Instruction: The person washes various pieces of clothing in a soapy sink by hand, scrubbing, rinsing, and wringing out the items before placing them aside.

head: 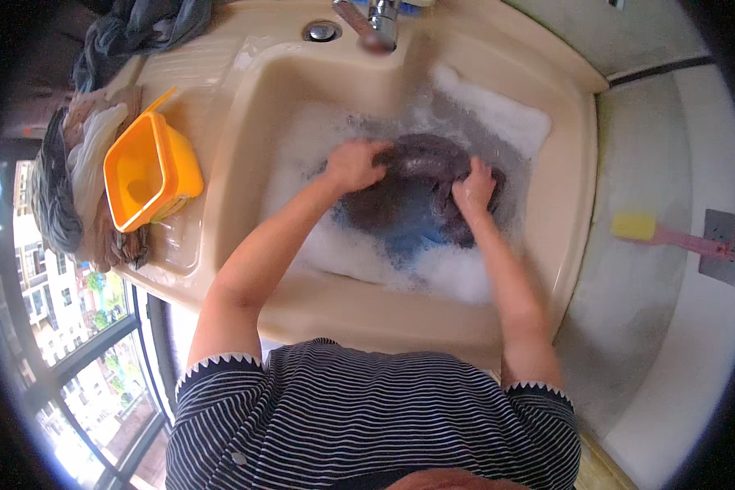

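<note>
Both my hands are over soapy water in a beige sink basin (337,309). A dark wet cloth (425,156) stretches between them at the water's surface. My left hand (358,165) grips its left end, with the fingertips partly hidden in the fabric. On the other side my right hand (476,187) holds the bunched right part of it. Blue fabric (413,236) shows beneath the water nearer to me. White suds (496,113) float along the basin's back right and front. What else lies under the water is hidden.
A chrome faucet (383,24) rises behind the basin, beside a round metal drain fitting (322,30). On the left ledge an orange plastic container (180,165) leans against wet clothes (58,190). Grey fabric (135,40) lies farther back. A yellow-headed brush (634,226) hangs on the right wall.
</note>
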`<action>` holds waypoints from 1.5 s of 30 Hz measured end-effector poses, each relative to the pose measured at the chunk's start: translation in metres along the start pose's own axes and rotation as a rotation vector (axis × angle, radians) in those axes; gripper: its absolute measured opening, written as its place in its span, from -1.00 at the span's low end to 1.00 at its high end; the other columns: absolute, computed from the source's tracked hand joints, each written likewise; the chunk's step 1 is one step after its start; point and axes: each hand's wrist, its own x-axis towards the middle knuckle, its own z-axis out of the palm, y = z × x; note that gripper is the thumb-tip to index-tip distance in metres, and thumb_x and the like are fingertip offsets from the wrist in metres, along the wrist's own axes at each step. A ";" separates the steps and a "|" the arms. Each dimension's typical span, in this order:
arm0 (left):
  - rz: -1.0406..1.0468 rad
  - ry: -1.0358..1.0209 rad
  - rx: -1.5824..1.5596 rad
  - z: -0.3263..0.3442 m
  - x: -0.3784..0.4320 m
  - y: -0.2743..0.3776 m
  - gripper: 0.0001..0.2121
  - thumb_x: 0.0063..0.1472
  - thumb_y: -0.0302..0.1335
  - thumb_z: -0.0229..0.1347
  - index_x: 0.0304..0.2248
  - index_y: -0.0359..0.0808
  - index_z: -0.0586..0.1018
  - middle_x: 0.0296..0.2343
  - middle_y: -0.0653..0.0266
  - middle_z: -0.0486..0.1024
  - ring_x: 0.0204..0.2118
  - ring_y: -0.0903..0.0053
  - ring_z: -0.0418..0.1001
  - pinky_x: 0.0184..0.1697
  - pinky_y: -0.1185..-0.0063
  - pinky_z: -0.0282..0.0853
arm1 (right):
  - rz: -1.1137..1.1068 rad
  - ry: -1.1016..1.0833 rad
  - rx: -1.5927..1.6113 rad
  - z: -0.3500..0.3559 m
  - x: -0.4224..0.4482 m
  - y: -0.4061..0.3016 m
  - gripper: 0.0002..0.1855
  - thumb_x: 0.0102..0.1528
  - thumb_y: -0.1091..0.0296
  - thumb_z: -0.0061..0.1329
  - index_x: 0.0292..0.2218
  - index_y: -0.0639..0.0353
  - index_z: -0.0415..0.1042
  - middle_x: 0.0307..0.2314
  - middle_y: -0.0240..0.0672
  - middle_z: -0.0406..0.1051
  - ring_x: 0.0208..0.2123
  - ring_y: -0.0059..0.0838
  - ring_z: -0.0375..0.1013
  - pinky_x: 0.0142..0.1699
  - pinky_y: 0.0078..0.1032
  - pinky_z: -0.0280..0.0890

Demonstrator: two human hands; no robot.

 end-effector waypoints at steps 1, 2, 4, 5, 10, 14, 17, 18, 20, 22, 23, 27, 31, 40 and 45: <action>0.047 -0.024 0.196 0.010 -0.003 -0.005 -0.51 -0.11 -0.36 -0.02 -0.08 0.01 0.25 -0.26 0.09 0.31 -0.14 0.18 0.22 -0.13 0.35 0.18 | -0.058 -0.033 -0.025 -0.002 -0.017 0.001 -0.57 -0.22 0.41 -0.10 -0.21 0.14 0.25 -0.23 -0.12 0.23 -0.11 -0.19 0.11 -0.05 -0.17 -0.05; -0.032 -0.177 0.189 0.015 0.000 0.003 -0.47 -0.11 -0.37 -0.02 -0.06 0.10 0.20 -0.19 0.19 0.25 -0.04 0.20 0.09 -0.07 0.17 0.02 | -0.067 -0.077 -0.130 0.015 -0.019 0.024 -0.53 -0.25 0.42 -0.11 -0.19 0.18 0.24 -0.25 -0.07 0.23 -0.13 -0.13 0.13 -0.06 -0.18 0.00; -0.046 -0.238 0.184 0.018 0.000 0.006 -0.49 -0.11 -0.37 -0.02 -0.08 0.09 0.23 -0.20 0.18 0.26 -0.05 0.22 0.11 -0.08 0.21 0.06 | -0.031 -0.232 -0.190 0.012 -0.016 0.020 -0.50 -0.24 0.44 -0.11 -0.17 0.25 0.22 -0.28 -0.06 0.25 -0.18 -0.10 0.19 -0.09 -0.23 0.08; -0.052 -0.269 0.182 0.018 0.000 0.006 -0.51 -0.11 -0.37 -0.02 -0.08 0.09 0.25 -0.21 0.18 0.27 -0.06 0.22 0.13 -0.08 0.23 0.07 | 0.035 -0.333 -0.154 0.006 -0.011 0.023 -0.52 -0.22 0.45 -0.11 -0.17 0.26 0.22 -0.29 -0.08 0.27 -0.21 -0.13 0.22 -0.10 -0.26 0.11; -0.045 0.017 -0.372 0.003 0.013 -0.018 -0.58 -0.05 -0.28 0.00 -0.17 -0.29 0.35 -0.44 0.09 0.43 -0.32 0.24 0.37 -0.23 0.38 0.28 | 0.170 -0.191 1.022 -0.056 0.017 0.008 -0.64 -0.08 0.47 -0.13 -0.20 0.34 0.22 -0.33 -0.27 0.31 -0.31 -0.40 0.32 -0.17 -0.46 0.23; -0.400 -0.249 -1.066 -0.004 -0.008 0.007 -0.41 0.00 -0.05 -0.09 -0.07 -0.31 0.20 -0.16 -0.01 0.23 -0.21 0.17 0.30 -0.32 0.16 0.25 | -0.058 -0.260 1.647 -0.144 0.013 -0.030 -0.73 0.03 0.43 -0.30 -0.21 0.31 0.23 -0.31 -0.27 0.31 -0.30 -0.44 0.33 -0.18 -0.51 0.26; -0.424 -0.613 -1.514 -0.008 -0.021 0.037 -0.22 -0.05 0.15 -0.21 0.01 -0.32 0.01 -0.03 -0.07 -0.02 -0.14 0.04 0.20 -0.30 0.03 0.17 | -0.109 -0.196 1.781 -0.168 -0.005 -0.044 -0.71 0.05 0.40 -0.34 -0.20 0.31 0.23 -0.28 -0.25 0.30 -0.28 -0.41 0.33 -0.16 -0.50 0.25; -0.394 -0.651 -1.611 -0.009 -0.026 0.048 -0.21 -0.06 0.17 -0.23 -0.01 -0.33 0.04 -0.05 -0.06 0.03 -0.14 0.06 0.21 -0.27 0.05 0.17 | -0.195 -0.243 1.730 -0.171 -0.013 -0.048 -0.71 0.04 0.38 -0.32 -0.21 0.31 0.25 -0.26 -0.24 0.29 -0.25 -0.41 0.31 -0.13 -0.49 0.23; -0.343 -0.721 -1.811 -0.007 -0.035 0.065 -0.18 -0.09 0.22 -0.27 -0.03 -0.35 0.10 -0.08 -0.04 0.12 -0.13 0.10 0.22 -0.21 0.09 0.17 | -0.250 -0.375 1.652 -0.184 -0.038 -0.076 -0.74 -0.01 0.37 -0.25 -0.26 0.29 0.28 -0.24 -0.26 0.27 -0.20 -0.42 0.27 -0.09 -0.48 0.17; -0.055 -0.657 -2.124 0.018 -0.020 0.070 -0.15 -0.14 0.26 -0.27 -0.06 -0.36 0.15 -0.10 0.00 0.15 -0.10 0.17 0.19 -0.14 0.19 0.14 | -0.290 -0.578 1.574 -0.188 -0.068 -0.103 -0.80 -0.09 0.41 -0.15 -0.36 0.27 0.31 -0.26 -0.30 0.27 -0.21 -0.44 0.26 -0.08 -0.51 0.14; 0.100 -0.628 -2.267 0.026 -0.015 0.071 -0.13 -0.16 0.28 -0.27 -0.07 -0.36 0.18 -0.10 0.01 0.17 -0.09 0.21 0.18 -0.10 0.24 0.12 | -0.348 -0.684 1.520 -0.186 -0.080 -0.109 -0.83 -0.14 0.45 -0.10 -0.42 0.27 0.32 -0.27 -0.31 0.27 -0.22 -0.46 0.26 -0.09 -0.54 0.13; 0.106 -0.612 -2.319 -0.001 -0.036 0.081 -0.35 -0.08 0.17 -0.17 -0.34 -0.35 0.43 -0.42 0.13 0.43 -0.38 0.36 0.40 -0.27 0.43 0.31 | -0.719 -0.763 1.216 -0.175 -0.112 -0.116 -0.90 -0.16 0.49 -0.11 -0.49 0.27 0.30 -0.33 -0.27 0.29 -0.25 -0.46 0.26 -0.11 -0.56 0.10; -0.123 -0.427 -2.285 -0.017 -0.039 0.080 -0.66 0.03 -0.20 -0.07 -0.42 -0.38 0.45 -0.52 0.13 0.45 -0.45 0.36 0.42 -0.34 0.44 0.34 | -0.631 -0.843 1.368 -0.172 -0.104 -0.101 -0.90 -0.11 0.42 -0.14 -0.51 0.26 0.31 -0.33 -0.20 0.28 -0.24 -0.41 0.26 -0.09 -0.54 0.10; 0.145 -0.392 -2.388 -0.002 -0.033 0.094 -0.68 0.10 -0.27 -0.16 -0.21 -0.26 0.38 -0.20 0.23 0.34 -0.16 0.50 0.31 -0.04 0.46 0.15 | -0.401 -0.601 1.763 -0.090 -0.006 -0.076 -0.44 0.07 0.00 -0.50 -0.07 0.28 0.09 -0.11 -0.21 0.14 -0.05 -0.35 0.11 0.07 -0.41 -0.06; 0.152 -0.516 -2.488 -0.012 -0.046 0.093 -0.68 0.10 -0.26 -0.16 -0.21 -0.25 0.39 -0.20 0.24 0.34 -0.13 0.51 0.28 -0.01 0.46 0.09 | -0.074 -0.827 2.186 -0.097 -0.032 -0.126 -0.43 0.04 -0.03 -0.44 -0.02 0.16 0.03 -0.04 -0.21 0.04 -0.05 -0.35 0.11 0.07 -0.38 -0.06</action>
